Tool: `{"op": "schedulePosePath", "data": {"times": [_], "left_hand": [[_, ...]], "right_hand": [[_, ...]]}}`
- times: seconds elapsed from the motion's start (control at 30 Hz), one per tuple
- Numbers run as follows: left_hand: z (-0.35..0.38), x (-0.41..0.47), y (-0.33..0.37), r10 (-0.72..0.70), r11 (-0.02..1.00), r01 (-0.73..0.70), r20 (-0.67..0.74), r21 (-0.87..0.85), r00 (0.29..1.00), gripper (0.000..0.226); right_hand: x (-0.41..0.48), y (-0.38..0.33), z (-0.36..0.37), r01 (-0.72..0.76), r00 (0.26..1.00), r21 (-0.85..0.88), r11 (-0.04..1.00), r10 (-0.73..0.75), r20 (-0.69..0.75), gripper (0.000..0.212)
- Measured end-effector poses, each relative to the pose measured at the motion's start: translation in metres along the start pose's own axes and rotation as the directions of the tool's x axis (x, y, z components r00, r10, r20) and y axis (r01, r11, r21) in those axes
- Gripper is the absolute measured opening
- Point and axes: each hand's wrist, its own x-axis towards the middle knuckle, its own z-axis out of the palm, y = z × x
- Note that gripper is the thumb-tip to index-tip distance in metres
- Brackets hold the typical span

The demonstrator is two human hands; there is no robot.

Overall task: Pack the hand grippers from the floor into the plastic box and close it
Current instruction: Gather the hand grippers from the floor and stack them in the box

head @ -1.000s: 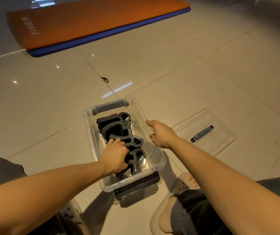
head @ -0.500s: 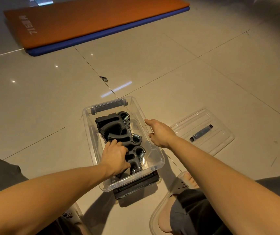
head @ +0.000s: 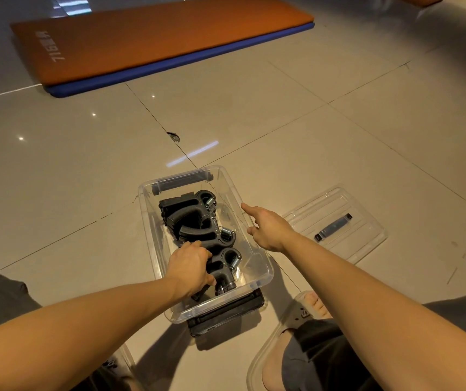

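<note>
A clear plastic box (head: 257,251) stands on the tiled floor in front of me. Several black hand grippers (head: 195,218) with metal springs lie packed in a row inside it. My left hand (head: 190,266) is down in the near end of the box, fingers closed on the nearest hand gripper (head: 224,268). My right hand (head: 268,228) rests on the box's right rim, index finger stretched forward, holding nothing. The clear lid (head: 336,224) with a grey handle lies flat on the floor to the right of the box.
An orange and blue exercise mat (head: 155,38) lies far ahead on the floor. A dark latch piece (head: 226,314) sticks out under the box's near end. My foot in a clear slipper (head: 291,334) sits at lower right.
My left hand has shifted slightly inside the box on the nearest hand gripper. My right hand has stayed at the right rim. The box and lid have not moved.
</note>
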Motion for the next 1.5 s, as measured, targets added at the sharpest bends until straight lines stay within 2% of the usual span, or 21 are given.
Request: {"op": "schedulePosePath", "data": {"times": [0.3, 0.5, 0.7, 0.8, 0.97, 1.07, 1.3, 1.43, 1.5], "left_hand": [[-0.018, -0.008, -0.003, -0.005, 1.000, 0.005, -0.062, -0.011, 0.998, 0.065], [-0.063, -0.035, -0.023, -0.171, 0.960, 0.106, -0.239, -0.261, 0.956, 0.054], [-0.099, -0.100, -0.037, -0.335, 0.880, 0.159, -0.348, -0.447, 0.876, 0.041], [-0.119, -0.147, -0.050, -0.391, 0.848, 0.172, -0.373, -0.502, 0.841, 0.045], [-0.151, -0.254, -0.088, -0.462, 0.798, 0.158, -0.422, -0.582, 0.780, 0.045], [-0.163, -0.332, -0.119, -0.510, 0.781, 0.200, -0.418, -0.592, 0.752, 0.044], [-0.184, -0.515, -0.187, -0.699, 0.681, 0.350, -0.429, -0.643, 0.572, 0.026], [-0.184, -0.614, -0.238, -0.791, 0.592, 0.444, -0.380, -0.673, 0.478, 0.024], [-0.182, -0.667, -0.266, -0.836, 0.540, 0.493, -0.368, -0.682, 0.407, 0.022]], "right_hand": [[-0.006, -0.006, 0.001, -0.061, 0.998, -0.036, 0.998, 0.060, -0.018, 0.065], [-0.030, -0.033, -0.014, -0.034, 0.984, -0.094, 0.995, 0.017, -0.178, 0.052], [-0.071, -0.104, -0.029, 0.156, 0.943, -0.017, 0.988, -0.154, -0.295, 0.044], [-0.097, -0.150, -0.032, 0.252, 0.917, 0.032, 0.967, -0.228, -0.326, 0.044], [-0.153, -0.240, -0.025, 0.424, 0.867, 0.110, 0.899, -0.369, -0.335, 0.047], [-0.193, -0.297, -0.007, 0.527, 0.825, 0.132, 0.839, -0.469, -0.314, 0.049], [-0.271, -0.435, 0.053, 0.699, 0.715, 0.126, 0.704, -0.684, -0.146, 0.049], [-0.304, -0.531, 0.107, 0.801, 0.596, 0.113, 0.588, -0.801, -0.058, 0.046], [-0.321, -0.578, 0.136, 0.843, 0.531, 0.110, 0.527, -0.847, -0.008, 0.043]]}}
